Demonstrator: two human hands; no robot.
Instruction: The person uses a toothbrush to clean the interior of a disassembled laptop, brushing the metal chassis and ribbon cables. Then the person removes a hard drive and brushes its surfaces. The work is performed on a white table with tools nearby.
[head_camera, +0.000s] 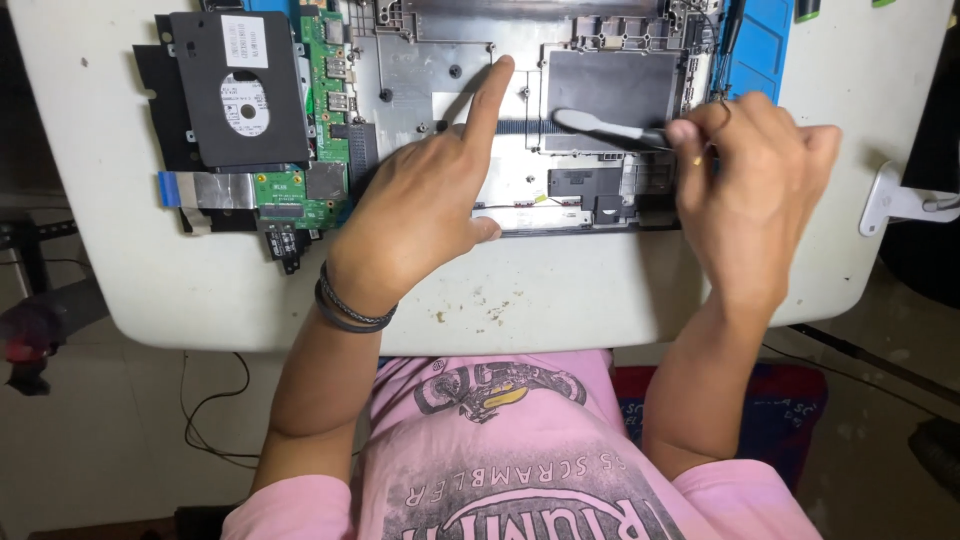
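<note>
You are pressing your left hand (430, 205) flat on the opened laptop chassis (520, 120), fingers spread apart, index finger pointing far toward the metal plate. Your right hand (750, 190) is pinched closed around a grey spudger (600, 125), its flat tip lying on the dark panel in the chassis middle. At the left, 1 black drive (240, 85) is sitting beside a green circuit board (325, 110) on the white counter (560, 295).

Green circuit board (325, 110), blk drive (238, 88), white table (560, 295), blue mat (758, 45).
</note>
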